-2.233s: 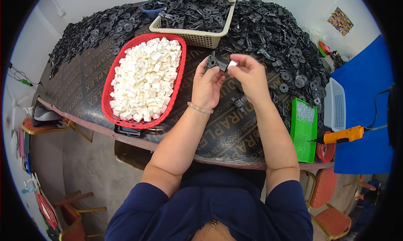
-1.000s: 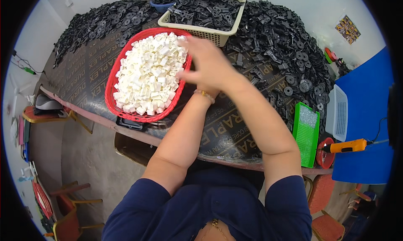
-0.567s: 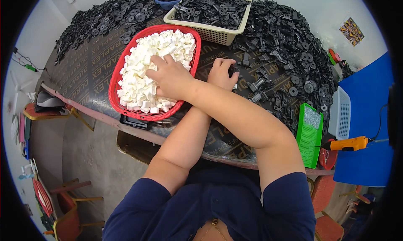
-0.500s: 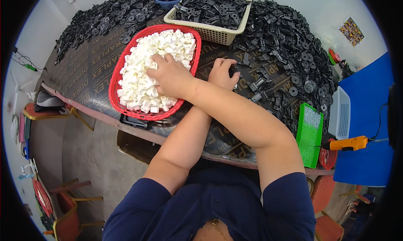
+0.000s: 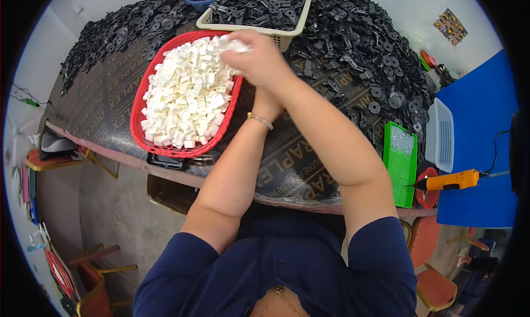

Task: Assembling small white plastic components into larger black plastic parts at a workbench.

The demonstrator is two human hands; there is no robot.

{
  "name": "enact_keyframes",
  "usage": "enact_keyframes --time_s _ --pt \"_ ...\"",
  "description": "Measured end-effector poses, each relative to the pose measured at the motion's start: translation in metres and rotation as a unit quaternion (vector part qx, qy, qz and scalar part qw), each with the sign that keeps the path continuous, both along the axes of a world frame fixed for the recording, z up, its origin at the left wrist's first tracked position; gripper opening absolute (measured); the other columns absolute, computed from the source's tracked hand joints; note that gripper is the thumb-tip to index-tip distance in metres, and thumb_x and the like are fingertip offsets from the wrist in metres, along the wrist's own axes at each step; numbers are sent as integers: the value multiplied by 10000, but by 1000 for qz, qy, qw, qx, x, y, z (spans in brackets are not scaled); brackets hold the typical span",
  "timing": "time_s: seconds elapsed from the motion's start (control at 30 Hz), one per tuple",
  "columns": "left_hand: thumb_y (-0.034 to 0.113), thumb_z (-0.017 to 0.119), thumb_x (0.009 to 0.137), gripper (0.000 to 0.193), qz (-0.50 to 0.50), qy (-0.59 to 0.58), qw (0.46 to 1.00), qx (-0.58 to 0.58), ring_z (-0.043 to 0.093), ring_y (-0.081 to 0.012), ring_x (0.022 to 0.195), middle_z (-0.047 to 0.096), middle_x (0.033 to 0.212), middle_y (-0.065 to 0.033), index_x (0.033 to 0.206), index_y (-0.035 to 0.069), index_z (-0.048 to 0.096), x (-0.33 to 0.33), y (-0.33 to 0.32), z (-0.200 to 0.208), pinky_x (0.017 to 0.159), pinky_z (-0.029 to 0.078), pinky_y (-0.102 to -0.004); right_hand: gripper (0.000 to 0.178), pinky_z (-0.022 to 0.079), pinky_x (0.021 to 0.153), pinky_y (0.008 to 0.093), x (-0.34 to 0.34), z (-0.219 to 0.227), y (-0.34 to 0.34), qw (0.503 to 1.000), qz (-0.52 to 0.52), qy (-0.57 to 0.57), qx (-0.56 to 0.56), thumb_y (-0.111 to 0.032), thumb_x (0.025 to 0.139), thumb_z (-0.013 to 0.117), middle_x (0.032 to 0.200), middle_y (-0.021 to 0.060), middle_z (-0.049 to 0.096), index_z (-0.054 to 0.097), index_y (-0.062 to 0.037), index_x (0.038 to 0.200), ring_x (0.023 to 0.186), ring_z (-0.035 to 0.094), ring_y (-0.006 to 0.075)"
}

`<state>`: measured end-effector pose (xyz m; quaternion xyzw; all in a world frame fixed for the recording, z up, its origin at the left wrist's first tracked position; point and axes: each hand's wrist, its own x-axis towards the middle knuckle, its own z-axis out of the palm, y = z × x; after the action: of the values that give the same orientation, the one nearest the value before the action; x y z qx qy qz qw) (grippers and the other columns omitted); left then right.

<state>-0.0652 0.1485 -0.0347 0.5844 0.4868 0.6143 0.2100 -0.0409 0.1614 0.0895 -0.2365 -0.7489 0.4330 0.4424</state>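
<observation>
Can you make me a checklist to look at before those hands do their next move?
1. Right hand has at least one white piece: ok, though blurry.
2. Left hand is gripping something: cannot tell, the right one hides it.
3. Hands uncrossed: not ok, the right crosses in front of the left.
4. Red basket has white pieces left: ok, lots.
5. Orange power tool clear of hands: ok.

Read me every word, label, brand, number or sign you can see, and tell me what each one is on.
Tabletop: large tan lettering, repeated in rows; I don't copy out printed words.
Wall picture: too small to tell whether it carries text.
Orange power tool: no marking legible.
White pieces and black parts: no lettering I can make out.
</observation>
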Motion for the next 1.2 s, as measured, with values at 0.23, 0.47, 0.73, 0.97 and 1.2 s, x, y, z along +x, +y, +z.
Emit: enact_keyframes --time_s 0.23,0.47,0.73,0.97,1.2 --pt "103 694 910 352 -48 -355 918 -173 602 -94 848 654 1054 -42 1243 26 610 2 -19 36 673 486 -241 256 510 851 287 169 -24 -63 996 -79 -21 -26 -68 805 749 1173 76 604 694 -14 1049 1005 619 165" --pt "6 556 961 382 -174 -473 850 -149 641 -184 1046 647 1233 -135 1342 0 524 15 -35 42 881 507 -333 298 500 919 417 222 -97 -136 924 -158 -317 141 -87 677 795 1223 130 559 704 -80 961 1086 565 349" --pt "-54 545 949 392 -238 -454 843 -163 640 -202 1104 637 1207 -148 1339 -17 523 25 -44 50 977 526 -354 294 370 1083 538 230 -92 -132 882 -171 -392 199 -127 668 783 1431 139 503 717 -110 954 1244 473 409" --pt "15 626 940 350 -309 -406 829 -230 666 -147 962 674 1103 -80 1284 36 565 34 -61 61 831 547 -282 282 205 1159 630 241 -81 -129 880 -176 -416 150 -219 732 766 1525 116 447 760 -148 1004 1366 346 451" --pt "69 669 935 259 -379 -332 820 -271 630 -89 934 682 1072 -29 1188 75 612 44 -68 60 766 495 -236 262 209 1166 614 246 -79 -123 881 -193 -406 148 -228 770 796 1557 131 407 759 -155 1018 1408 316 448"
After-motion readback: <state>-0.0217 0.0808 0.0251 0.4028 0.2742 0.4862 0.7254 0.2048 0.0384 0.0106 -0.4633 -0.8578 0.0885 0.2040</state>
